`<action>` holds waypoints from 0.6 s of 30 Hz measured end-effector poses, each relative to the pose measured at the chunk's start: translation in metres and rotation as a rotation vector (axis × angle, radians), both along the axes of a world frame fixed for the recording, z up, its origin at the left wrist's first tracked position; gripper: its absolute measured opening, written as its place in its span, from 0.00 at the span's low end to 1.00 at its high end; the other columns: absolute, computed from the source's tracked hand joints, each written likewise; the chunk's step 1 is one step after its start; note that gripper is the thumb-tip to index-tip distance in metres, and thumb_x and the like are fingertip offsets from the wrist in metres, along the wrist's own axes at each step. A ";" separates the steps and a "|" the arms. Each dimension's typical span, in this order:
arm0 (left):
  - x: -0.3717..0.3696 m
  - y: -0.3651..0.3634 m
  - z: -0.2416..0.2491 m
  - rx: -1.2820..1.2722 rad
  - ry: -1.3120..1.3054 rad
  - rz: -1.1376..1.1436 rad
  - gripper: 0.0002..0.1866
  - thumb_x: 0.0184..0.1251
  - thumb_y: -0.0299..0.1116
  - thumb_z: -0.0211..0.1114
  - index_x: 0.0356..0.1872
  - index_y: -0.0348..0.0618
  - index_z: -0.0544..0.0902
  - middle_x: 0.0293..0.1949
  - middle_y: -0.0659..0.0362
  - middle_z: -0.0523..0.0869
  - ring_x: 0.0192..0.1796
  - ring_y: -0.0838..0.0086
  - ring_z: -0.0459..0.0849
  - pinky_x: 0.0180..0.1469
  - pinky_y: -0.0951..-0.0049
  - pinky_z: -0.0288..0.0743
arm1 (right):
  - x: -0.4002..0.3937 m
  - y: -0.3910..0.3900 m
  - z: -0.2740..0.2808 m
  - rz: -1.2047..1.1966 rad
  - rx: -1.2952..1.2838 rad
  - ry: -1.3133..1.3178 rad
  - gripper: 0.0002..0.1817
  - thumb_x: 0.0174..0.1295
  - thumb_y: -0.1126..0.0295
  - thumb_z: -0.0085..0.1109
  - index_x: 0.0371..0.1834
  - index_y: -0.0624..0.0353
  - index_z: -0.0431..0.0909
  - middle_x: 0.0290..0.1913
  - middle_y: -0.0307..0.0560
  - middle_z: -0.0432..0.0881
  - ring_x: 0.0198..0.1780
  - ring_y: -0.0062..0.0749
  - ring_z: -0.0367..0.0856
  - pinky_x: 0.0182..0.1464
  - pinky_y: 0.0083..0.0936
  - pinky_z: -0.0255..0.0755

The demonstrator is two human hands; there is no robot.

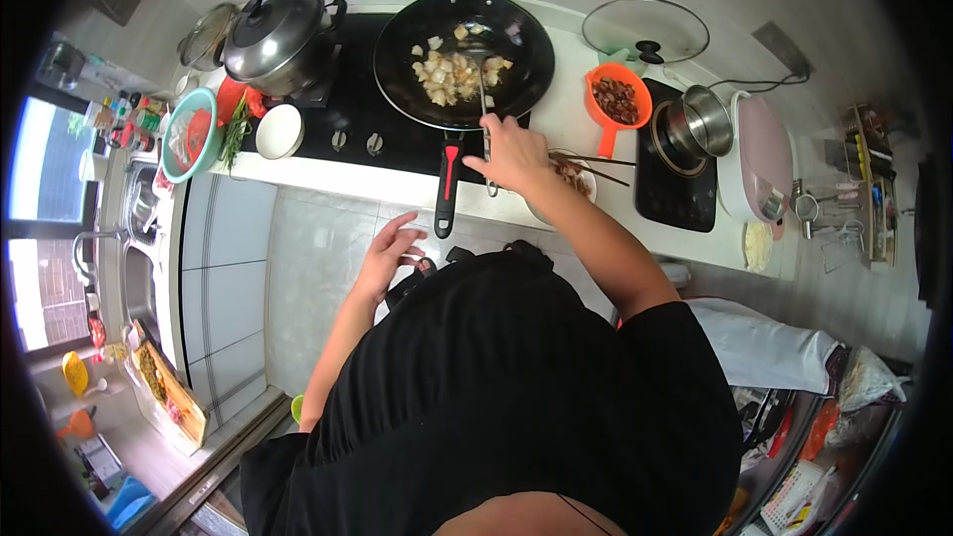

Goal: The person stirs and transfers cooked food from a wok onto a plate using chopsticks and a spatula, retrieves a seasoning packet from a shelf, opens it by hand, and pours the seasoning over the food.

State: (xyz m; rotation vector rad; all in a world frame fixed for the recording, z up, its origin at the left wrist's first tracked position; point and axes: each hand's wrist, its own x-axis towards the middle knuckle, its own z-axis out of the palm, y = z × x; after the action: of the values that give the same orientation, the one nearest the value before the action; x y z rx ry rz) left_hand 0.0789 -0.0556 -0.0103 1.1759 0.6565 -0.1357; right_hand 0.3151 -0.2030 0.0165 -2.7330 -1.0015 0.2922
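Observation:
A black wok (536,45) with a black and red handle stands on the stove, holding pale chunks of food (449,76) and a little liquid. My right hand (511,152) is closed round the handle of a metal utensil (485,89), whose far end dips among the chunks. Beside the wok's handle, my left hand (392,250) hangs below the counter edge, its fingers apart and holding nothing. Partly hidden behind my right forearm is a bowl of food (573,175) with dark chopsticks (606,160) across it.
A lidded steel pot (275,40) stands left of the wok, near a white bowl (280,132) and green basin (193,136). To the right are an orange strainer (617,99), glass lid (645,30), small steel pot (700,121) on a hot plate (685,201) and pink-lidded appliance (762,154).

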 end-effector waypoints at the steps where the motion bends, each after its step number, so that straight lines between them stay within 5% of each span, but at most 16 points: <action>1: 0.009 -0.005 0.006 -0.018 -0.007 -0.036 0.27 0.71 0.38 0.59 0.68 0.43 0.66 0.47 0.57 0.81 0.38 0.76 0.81 0.35 0.80 0.73 | -0.001 0.001 -0.005 -0.025 -0.091 0.016 0.33 0.54 0.48 0.64 0.60 0.50 0.66 0.42 0.51 0.81 0.40 0.48 0.84 0.42 0.43 0.76; 5: 0.036 -0.012 -0.012 -0.038 -0.031 -0.186 0.33 0.70 0.39 0.62 0.71 0.42 0.59 0.41 0.57 0.80 0.33 0.77 0.83 0.34 0.78 0.77 | 0.009 -0.007 -0.005 -0.109 -0.178 0.137 0.32 0.54 0.63 0.58 0.64 0.52 0.62 0.38 0.53 0.85 0.39 0.50 0.84 0.44 0.42 0.76; 11: 0.050 -0.013 -0.022 -0.167 -0.003 -0.193 0.30 0.64 0.28 0.64 0.65 0.41 0.62 0.34 0.60 0.80 0.26 0.78 0.82 0.31 0.79 0.79 | 0.032 -0.069 0.038 -0.183 -0.029 0.191 0.29 0.57 0.60 0.57 0.65 0.44 0.67 0.42 0.50 0.85 0.43 0.45 0.84 0.46 0.39 0.74; 18: 0.057 -0.016 -0.027 -0.187 0.007 -0.230 0.25 0.65 0.27 0.63 0.60 0.41 0.62 0.31 0.59 0.79 0.25 0.77 0.81 0.29 0.78 0.78 | 0.006 -0.129 0.130 -0.069 -0.026 0.274 0.26 0.55 0.70 0.58 0.60 0.52 0.74 0.37 0.47 0.81 0.32 0.36 0.79 0.40 0.29 0.72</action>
State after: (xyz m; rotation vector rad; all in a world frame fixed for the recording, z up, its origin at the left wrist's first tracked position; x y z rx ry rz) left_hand 0.1358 -0.0715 -0.0368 1.0674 0.5011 -0.3877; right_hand 0.3211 -0.3316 0.1464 -2.6483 -0.8320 0.6509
